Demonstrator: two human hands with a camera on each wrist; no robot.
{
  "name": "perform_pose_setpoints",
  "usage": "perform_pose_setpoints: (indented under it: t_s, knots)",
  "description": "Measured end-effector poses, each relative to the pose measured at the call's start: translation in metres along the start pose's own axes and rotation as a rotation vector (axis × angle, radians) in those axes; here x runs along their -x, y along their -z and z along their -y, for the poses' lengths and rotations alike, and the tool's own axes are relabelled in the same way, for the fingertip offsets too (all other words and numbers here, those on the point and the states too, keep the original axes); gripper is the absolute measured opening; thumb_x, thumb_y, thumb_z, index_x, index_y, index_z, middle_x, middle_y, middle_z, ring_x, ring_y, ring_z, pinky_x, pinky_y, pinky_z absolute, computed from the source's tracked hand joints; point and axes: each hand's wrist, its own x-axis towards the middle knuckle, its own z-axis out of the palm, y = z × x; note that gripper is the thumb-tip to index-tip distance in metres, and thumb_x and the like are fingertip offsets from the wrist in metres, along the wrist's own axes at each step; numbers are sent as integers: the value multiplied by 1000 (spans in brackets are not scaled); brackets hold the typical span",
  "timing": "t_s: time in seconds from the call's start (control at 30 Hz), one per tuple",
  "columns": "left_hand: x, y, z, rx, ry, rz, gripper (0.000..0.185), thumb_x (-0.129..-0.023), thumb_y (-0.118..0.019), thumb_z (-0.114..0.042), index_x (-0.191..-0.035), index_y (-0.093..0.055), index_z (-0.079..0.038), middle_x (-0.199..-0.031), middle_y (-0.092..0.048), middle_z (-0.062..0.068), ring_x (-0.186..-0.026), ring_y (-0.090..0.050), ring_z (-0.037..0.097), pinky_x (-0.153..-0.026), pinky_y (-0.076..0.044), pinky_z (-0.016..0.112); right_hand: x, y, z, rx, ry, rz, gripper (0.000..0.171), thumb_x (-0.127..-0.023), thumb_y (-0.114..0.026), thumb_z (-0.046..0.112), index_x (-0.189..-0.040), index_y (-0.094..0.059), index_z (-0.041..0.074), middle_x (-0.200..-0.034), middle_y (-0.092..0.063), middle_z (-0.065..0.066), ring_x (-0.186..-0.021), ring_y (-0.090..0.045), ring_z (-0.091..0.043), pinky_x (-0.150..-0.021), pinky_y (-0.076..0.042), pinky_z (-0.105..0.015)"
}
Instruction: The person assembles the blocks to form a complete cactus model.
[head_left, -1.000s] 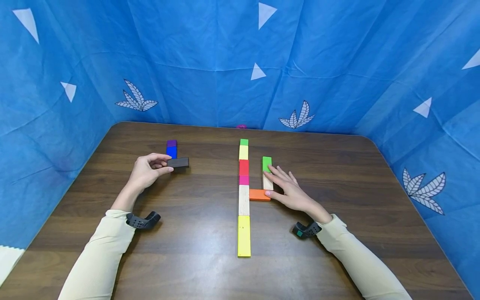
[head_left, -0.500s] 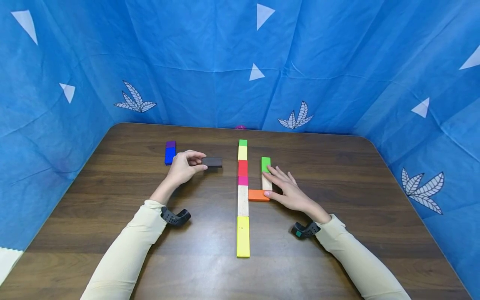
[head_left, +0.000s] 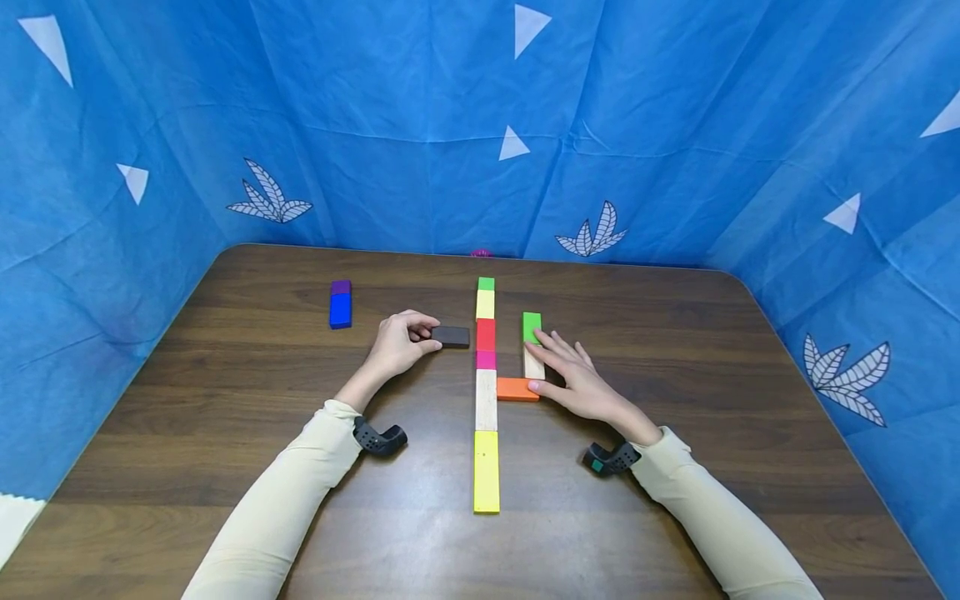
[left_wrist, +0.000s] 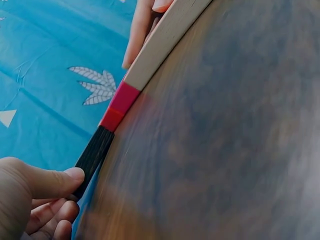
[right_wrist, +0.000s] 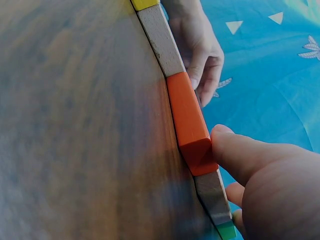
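A line of coloured blocks [head_left: 486, 392] runs down the middle of the brown table [head_left: 300, 500], from a green one at the far end to a yellow one near me. My left hand [head_left: 401, 343] pinches a dark brown block [head_left: 451, 336] just left of the line's red block [head_left: 486, 334]; the left wrist view shows the dark block [left_wrist: 94, 156] held by my thumb. My right hand [head_left: 577, 379] lies flat with straight fingers, thumb against the orange block [head_left: 517, 389] and fingertips on a pale wood block [head_left: 533, 364] and a green block [head_left: 532, 327]. The thumb touches the orange block [right_wrist: 190, 125].
A blue block [head_left: 340, 309] with a purple block [head_left: 341, 287] behind it lies at the far left of the table. Blue patterned cloth [head_left: 450, 125] walls the table on three sides. A small pink thing [head_left: 482, 252] sits at the far edge.
My left hand has carried the dark brown block to the right, from beside the blue block to just left of the central line. The right hand has stayed put.
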Motion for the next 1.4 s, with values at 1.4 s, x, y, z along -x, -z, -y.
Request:
perform_pose_setpoints:
  t_s: [1.4]
  knots:
    - [0, 23, -20, -39, -98, -47, 60, -69, -74, -25, -123, -52, -9, -116, -52, 9, -94, -54, 22, -78, -46, 40, 3, 3, 2, -31, 0, 2, 63, -85, -53, 44, -139, -31, 20, -149, -16, -1, -136, -8, -29, -103, 1, -59]
